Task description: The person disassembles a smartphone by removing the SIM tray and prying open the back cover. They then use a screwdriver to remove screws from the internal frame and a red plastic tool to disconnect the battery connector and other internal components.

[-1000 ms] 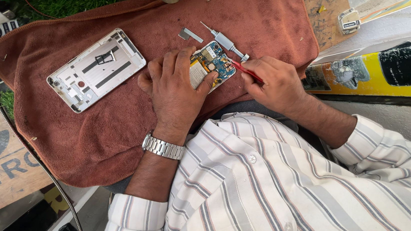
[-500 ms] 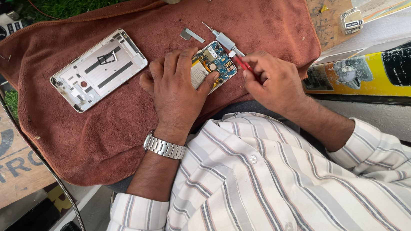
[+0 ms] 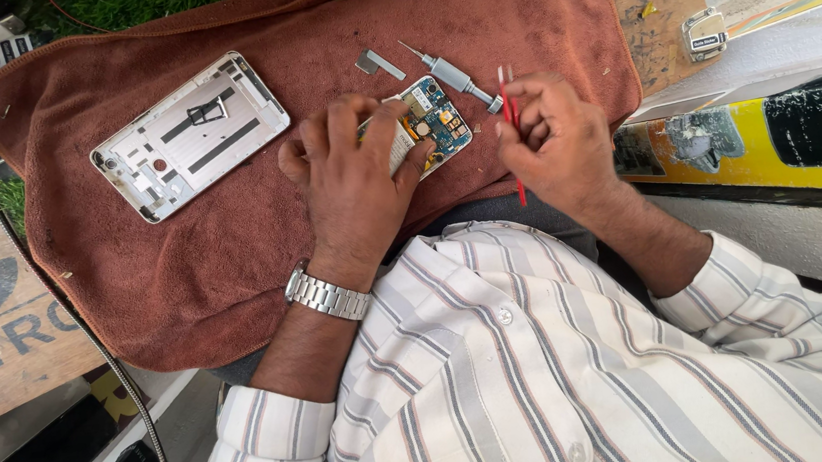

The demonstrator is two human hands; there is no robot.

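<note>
light: bright, even daylight | shadows: soft, short | glare: none | focus: sharp, slight edge distortion

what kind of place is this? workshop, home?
Likely a small phone-repair stall. The left hand steadies an opened phone with a bare circuit board on a rust-brown towel; the right hand holds red tweezers; a silver metal phone back frame lies nearby.

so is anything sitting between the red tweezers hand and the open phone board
Nothing visible does. The right hand holds the red tweezers just right of the phone board, which the left hand steadies; the screwdriver lies behind.
</note>
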